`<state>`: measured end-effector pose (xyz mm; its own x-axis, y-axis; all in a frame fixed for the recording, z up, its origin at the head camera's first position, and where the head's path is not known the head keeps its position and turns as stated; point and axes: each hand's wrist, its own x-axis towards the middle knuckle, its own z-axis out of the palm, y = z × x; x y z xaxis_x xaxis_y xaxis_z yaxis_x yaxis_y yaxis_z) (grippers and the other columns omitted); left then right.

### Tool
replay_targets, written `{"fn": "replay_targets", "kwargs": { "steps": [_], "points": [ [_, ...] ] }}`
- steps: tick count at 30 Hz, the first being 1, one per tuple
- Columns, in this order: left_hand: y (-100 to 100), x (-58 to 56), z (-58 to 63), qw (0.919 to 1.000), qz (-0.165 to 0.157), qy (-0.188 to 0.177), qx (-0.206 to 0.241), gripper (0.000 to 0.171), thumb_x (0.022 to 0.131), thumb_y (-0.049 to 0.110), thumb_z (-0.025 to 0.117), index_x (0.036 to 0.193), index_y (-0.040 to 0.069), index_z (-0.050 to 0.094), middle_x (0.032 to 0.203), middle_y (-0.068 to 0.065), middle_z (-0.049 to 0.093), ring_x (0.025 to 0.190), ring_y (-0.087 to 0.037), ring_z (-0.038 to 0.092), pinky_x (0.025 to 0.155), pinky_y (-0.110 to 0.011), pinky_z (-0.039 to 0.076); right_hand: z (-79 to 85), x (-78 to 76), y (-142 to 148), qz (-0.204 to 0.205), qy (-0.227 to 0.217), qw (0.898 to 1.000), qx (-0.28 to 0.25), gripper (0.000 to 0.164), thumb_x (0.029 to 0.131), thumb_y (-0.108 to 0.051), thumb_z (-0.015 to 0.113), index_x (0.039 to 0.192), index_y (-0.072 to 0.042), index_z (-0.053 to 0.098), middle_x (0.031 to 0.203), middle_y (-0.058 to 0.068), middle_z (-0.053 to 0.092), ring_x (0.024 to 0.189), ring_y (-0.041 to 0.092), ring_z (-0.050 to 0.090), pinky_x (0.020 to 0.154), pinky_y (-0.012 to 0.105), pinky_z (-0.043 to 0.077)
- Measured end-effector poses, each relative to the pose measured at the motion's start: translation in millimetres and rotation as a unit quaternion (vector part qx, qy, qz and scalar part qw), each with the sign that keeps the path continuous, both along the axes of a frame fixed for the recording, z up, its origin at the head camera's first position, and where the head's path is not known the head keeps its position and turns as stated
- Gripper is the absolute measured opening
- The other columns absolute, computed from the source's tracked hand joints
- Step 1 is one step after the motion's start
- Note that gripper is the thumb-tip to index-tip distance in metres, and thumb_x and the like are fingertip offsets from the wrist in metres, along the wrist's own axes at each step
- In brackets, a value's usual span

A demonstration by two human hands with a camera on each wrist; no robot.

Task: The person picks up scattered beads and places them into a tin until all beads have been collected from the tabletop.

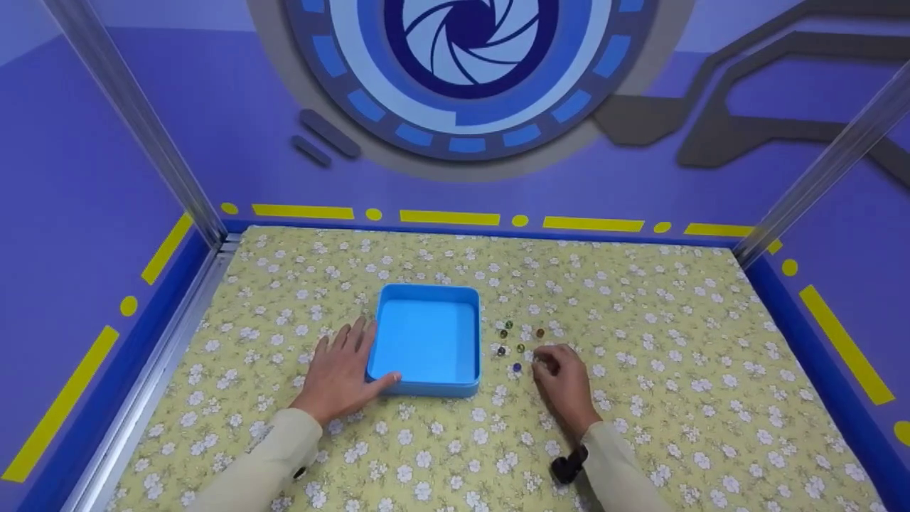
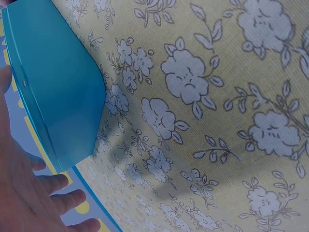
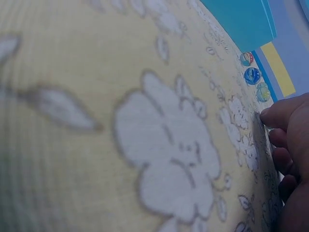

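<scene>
My left hand is spread flat along the left side of a square blue box, its thumb over the near rim. In the left wrist view the outstretched fingers lie beside the box's outer wall. My right hand is low over the cloth, right of several small glass marbles, with thumb and index finger bent toward each other. A blue marble lies just left of its fingertips, and an orange marble lies beyond them. I cannot tell whether a marble is between these fingertips.
Green marble and dark marble lie between the box and my right hand. A yellow floral cloth covers the table. Purple-blue panels enclose its back and sides, with metal posts at the corners.
</scene>
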<state>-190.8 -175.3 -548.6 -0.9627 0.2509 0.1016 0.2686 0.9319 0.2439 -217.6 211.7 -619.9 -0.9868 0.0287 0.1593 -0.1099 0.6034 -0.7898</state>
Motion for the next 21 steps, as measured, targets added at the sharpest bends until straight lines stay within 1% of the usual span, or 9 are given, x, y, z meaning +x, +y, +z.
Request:
{"fn": "replay_targets", "kwargs": {
  "steps": [10,18,21],
  "points": [
    [0.6,-0.2,0.9,1.0,0.002,-0.007,-0.006,0.098,0.084,0.076,0.047,0.155,0.012,0.024,0.157,-0.016,0.031,0.142,-0.04,0.033,0.11,-0.066,0.026,1.8,0.3,-0.1,0.001,0.013,1.0,0.006,0.016,0.09,-0.011,0.068,0.105,-0.014,0.072,0.092,-0.001,0.063,0.079,0.012,0.055,0.07,0.028,0.049],
    [0.9,-1.0,-0.3,0.9998,0.003,-0.015,-0.012,0.1,0.084,0.077,0.045,0.155,0.012,0.022,0.158,-0.015,0.029,0.143,-0.039,0.031,0.11,-0.066,0.026,2.6,3.3,2.2,0.003,0.018,1.0,-0.005,0.016,0.091,-0.011,0.067,0.106,-0.014,0.071,0.095,0.0,0.063,0.081,0.012,0.057,0.07,0.025,0.049],
    [1.3,-1.0,0.1,0.9998,0.006,-0.016,-0.005,0.099,0.084,0.076,0.047,0.155,0.012,0.023,0.158,-0.015,0.029,0.143,-0.04,0.032,0.11,-0.066,0.027,2.7,3.9,1.9,0.0,0.032,0.999,0.003,0.016,0.091,-0.01,0.067,0.106,-0.013,0.071,0.095,0.001,0.064,0.08,0.012,0.057,0.069,0.025,0.049]
  ]
}}
